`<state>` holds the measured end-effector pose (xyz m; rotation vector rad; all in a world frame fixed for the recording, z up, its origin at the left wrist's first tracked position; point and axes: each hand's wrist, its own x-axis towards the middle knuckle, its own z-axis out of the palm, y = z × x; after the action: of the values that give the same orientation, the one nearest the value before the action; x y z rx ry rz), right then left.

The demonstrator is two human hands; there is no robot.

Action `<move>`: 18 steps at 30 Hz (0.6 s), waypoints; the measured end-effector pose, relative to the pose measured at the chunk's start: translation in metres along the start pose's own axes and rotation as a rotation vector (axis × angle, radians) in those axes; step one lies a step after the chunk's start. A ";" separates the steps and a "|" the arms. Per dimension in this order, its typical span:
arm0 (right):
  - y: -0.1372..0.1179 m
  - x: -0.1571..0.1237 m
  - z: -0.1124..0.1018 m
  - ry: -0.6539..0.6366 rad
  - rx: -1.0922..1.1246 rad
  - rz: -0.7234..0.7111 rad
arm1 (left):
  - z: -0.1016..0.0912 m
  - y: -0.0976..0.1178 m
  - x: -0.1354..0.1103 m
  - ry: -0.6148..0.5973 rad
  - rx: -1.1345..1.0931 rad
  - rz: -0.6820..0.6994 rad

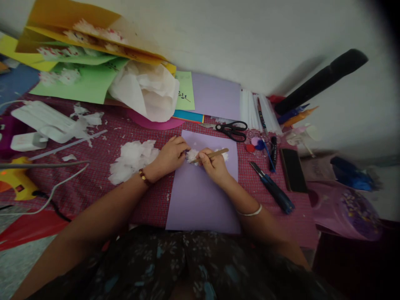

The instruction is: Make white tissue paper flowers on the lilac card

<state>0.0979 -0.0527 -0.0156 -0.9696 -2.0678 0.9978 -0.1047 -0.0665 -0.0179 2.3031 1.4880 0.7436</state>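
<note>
A purple sheet of paper (203, 196) lies flat before me, with a white fluffy tuft (191, 156) near its upper part. My right hand (213, 163) grips a flat wooden stick (219, 153), and the stick's lower end touches the tuft. More white fluff shows just right of that hand. At the tuft's left side is my left hand (173, 153), fingers bent and close together; whether they pinch anything is hidden. Left of that wrist sits a heap of white tissue pieces (133, 160).
Black-handled scissors (233, 130) lie above the sheet, and a blue utility knife (273, 188) to its right, near a dark phone (293, 171). A yellow glue gun (20, 179) and cables are at left. Green cards (84, 81) with white tufts stand behind.
</note>
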 end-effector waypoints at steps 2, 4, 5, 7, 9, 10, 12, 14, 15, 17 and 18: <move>0.001 0.000 0.000 -0.005 -0.001 0.002 | 0.000 0.000 0.000 -0.002 0.000 -0.003; 0.001 -0.001 0.000 -0.014 0.002 0.001 | 0.000 0.000 0.000 -0.010 0.002 -0.007; 0.002 -0.001 0.000 -0.020 0.004 0.001 | 0.000 0.000 0.000 -0.014 0.003 -0.010; 0.002 -0.001 0.000 -0.025 0.006 0.001 | 0.000 0.000 0.000 -0.017 0.001 -0.013; 0.003 -0.001 0.000 -0.022 0.008 -0.005 | 0.000 0.000 0.000 -0.015 -0.002 -0.015; 0.003 -0.001 0.000 -0.021 0.010 -0.010 | 0.000 0.000 0.000 -0.016 -0.004 -0.015; 0.003 -0.002 0.000 -0.019 0.013 -0.013 | 0.000 0.000 0.000 -0.016 -0.007 -0.014; 0.003 -0.002 0.000 -0.021 0.012 -0.007 | 0.001 -0.001 0.000 -0.013 -0.006 -0.011; 0.003 -0.002 0.000 -0.020 0.009 -0.003 | 0.001 -0.001 0.000 -0.009 -0.005 -0.010; 0.003 -0.002 0.000 -0.019 0.005 0.003 | 0.001 -0.001 0.000 -0.007 0.000 -0.008; 0.003 -0.002 0.000 -0.019 0.004 0.004 | 0.001 -0.001 0.000 -0.007 0.003 -0.008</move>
<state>0.0998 -0.0531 -0.0182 -0.9660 -2.0791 1.0166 -0.1046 -0.0661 -0.0190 2.2979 1.4954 0.7306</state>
